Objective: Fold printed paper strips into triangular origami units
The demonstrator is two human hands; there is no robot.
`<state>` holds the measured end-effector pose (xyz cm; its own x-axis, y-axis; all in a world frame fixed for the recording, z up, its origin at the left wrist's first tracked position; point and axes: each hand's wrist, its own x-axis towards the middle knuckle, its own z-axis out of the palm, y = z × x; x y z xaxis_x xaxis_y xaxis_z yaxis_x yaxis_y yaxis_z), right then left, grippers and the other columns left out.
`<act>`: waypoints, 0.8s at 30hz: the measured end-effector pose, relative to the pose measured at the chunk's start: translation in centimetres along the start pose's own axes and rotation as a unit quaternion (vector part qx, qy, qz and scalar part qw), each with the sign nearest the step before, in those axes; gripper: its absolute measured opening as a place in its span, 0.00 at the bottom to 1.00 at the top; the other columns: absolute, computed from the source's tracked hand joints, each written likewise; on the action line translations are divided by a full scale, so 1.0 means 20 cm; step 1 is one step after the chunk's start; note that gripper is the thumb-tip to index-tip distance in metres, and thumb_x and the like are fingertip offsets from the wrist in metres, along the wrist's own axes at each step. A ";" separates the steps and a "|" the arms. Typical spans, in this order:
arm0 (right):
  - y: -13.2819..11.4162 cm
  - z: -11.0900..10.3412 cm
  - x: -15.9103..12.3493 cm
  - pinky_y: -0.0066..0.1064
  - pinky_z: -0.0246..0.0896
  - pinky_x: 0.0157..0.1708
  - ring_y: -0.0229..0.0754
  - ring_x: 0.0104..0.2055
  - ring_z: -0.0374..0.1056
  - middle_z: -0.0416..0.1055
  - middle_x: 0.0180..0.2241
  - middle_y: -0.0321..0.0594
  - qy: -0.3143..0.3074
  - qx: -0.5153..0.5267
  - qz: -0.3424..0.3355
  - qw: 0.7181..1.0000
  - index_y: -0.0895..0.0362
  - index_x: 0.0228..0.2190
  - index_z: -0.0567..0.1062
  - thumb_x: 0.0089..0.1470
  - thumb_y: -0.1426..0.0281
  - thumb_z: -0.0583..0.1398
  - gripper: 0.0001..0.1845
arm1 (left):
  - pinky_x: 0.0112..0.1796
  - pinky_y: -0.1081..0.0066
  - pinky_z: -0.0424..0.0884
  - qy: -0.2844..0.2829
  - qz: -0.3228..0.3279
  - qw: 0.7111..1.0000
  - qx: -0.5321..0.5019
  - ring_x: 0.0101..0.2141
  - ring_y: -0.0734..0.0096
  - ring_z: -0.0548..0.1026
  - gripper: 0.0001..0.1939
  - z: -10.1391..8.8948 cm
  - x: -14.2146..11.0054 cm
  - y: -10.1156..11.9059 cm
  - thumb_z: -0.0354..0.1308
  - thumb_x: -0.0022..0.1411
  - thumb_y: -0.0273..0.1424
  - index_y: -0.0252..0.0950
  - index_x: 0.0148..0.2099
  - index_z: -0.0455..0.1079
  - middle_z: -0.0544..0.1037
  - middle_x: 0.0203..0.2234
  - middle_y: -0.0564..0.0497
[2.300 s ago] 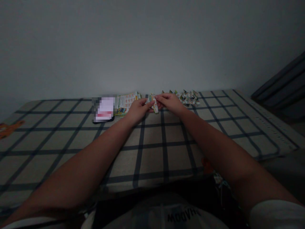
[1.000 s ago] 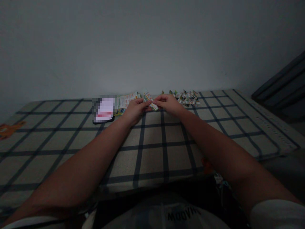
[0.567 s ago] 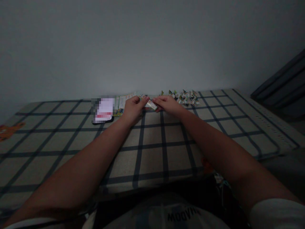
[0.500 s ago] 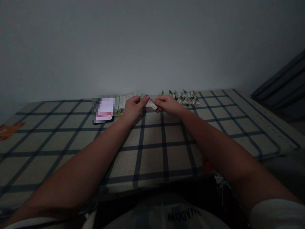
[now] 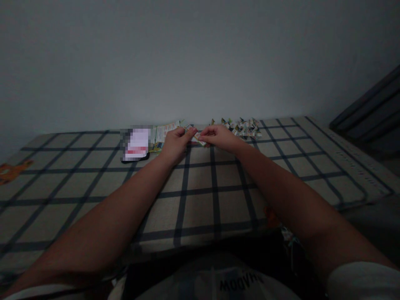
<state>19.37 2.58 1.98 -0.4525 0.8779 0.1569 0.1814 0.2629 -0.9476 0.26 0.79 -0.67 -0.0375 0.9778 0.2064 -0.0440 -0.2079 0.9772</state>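
Near the far edge of the table, my left hand [image 5: 177,143] is closed on a narrow folded paper strip [image 5: 200,141] with coloured print. My right hand [image 5: 218,137] pinches the strip's right end between thumb and fingers. Part of the strip is hidden by the fingers. Left of my left hand lies a printed sheet [image 5: 162,134], green, white and yellow. Beyond my right hand several small folded paper pieces [image 5: 248,127] stand in a cluster. The dim light blurs the finer folds.
A phone [image 5: 137,146] with a lit, partly blurred screen lies at the left of the printed sheet. A checked cloth [image 5: 200,208] covers the table, with an orange figure [image 5: 14,171] at its left. The grey wall [image 5: 200,62] rises behind the table.
My right hand's fingers have shifted slightly left along the paper strip, and the strip sits a little lower. The left hand has barely moved.
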 end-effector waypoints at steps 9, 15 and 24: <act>-0.01 -0.01 -0.01 0.28 0.62 0.30 0.37 0.28 0.68 0.73 0.24 0.36 -0.012 -0.070 -0.023 0.997 0.58 0.27 0.76 0.58 0.61 0.65 0.14 | 0.33 0.71 0.76 0.032 0.023 0.998 -0.041 0.33 0.68 0.78 0.30 0.04 -0.01 0.03 0.76 0.44 0.57 0.36 0.31 0.74 0.81 0.31 0.49; -0.03 -0.01 -0.02 0.28 0.59 0.29 0.35 0.27 0.63 0.70 0.22 0.35 0.008 -0.115 -0.044 0.992 0.58 0.24 0.73 0.58 0.61 0.64 0.16 | 0.34 0.70 0.75 0.046 0.001 0.997 -0.062 0.34 0.69 0.79 0.28 0.04 0.01 0.04 0.73 0.49 0.56 0.37 0.30 0.72 0.80 0.30 0.50; 0.00 0.00 -0.01 0.28 0.57 0.31 0.35 0.28 0.62 0.68 0.23 0.34 -0.010 -0.091 -0.072 0.993 0.56 0.25 0.70 0.57 0.60 0.63 0.16 | 0.35 0.70 0.75 0.051 -0.001 0.994 -0.099 0.37 0.64 0.79 0.21 0.03 0.02 0.06 0.77 0.49 0.48 0.38 0.32 0.76 0.80 0.29 0.49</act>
<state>19.41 2.40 1.93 -0.5016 0.8187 0.2794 0.2674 0.4539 -0.8500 0.75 0.87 0.54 -0.1380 0.9723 0.1884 -0.2393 -0.2173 0.9463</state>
